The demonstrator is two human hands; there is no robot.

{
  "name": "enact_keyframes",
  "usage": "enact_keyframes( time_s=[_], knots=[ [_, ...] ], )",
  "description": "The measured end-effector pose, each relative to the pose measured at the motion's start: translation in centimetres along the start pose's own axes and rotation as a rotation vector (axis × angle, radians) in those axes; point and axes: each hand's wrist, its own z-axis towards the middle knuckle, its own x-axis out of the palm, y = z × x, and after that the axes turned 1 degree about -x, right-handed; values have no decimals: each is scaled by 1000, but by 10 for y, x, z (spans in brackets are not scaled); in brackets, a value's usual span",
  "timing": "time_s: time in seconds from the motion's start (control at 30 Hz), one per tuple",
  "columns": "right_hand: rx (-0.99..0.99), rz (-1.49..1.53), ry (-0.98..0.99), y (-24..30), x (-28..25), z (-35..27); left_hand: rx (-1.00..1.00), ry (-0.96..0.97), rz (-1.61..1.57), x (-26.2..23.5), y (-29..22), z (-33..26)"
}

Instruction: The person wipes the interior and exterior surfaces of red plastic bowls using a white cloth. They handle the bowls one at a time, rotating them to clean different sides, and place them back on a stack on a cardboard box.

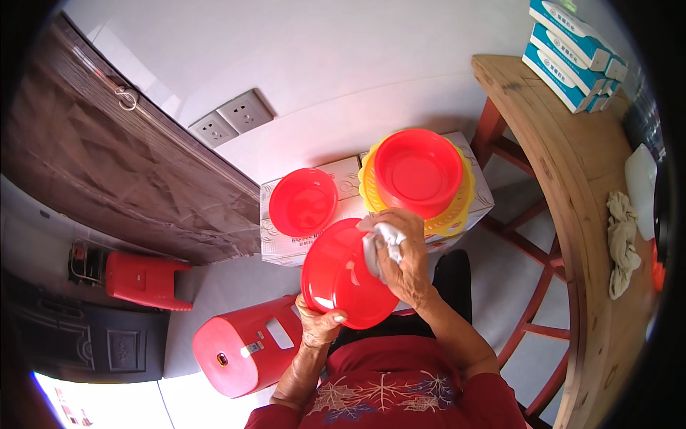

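Note:
A round red plastic basin (343, 282) is tilted in front of my body. My left hand (319, 325) grips its lower left rim, with the thumb over the edge. In my right hand (406, 261) is a crumpled white cloth (384, 243), which lies against the basin's upper right rim. Beyond, a smaller red basin (304, 202) rests on a printed cardboard box. Right of it, another red basin (418, 171) sits in a yellow scalloped basket (463, 207).
The cardboard boxes (279, 247) stand against the wall. A red stool (236, 357) is at left, another red stool (143, 279) farther off. At right, a wooden table (572, 164) bears stacked tissue boxes (572, 57) and a beige cloth (623, 247).

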Motion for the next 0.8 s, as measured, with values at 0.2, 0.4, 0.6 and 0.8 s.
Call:
enact_keyframes(
  time_s=[0.2,0.4,0.6,0.8],
  knots=[
    [1,-213,40,14,4,-22,38,-67,-65,-7,12,9],
    [-279,78,214,43,6,-23,-88,-174,-120,8,11,11],
    [-131,59,134,14,-3,17,-152,-35,-47,14,6,-5],
    [21,-69,92,15,5,11,-117,-88,-86,14,10,-1]
  ],
)
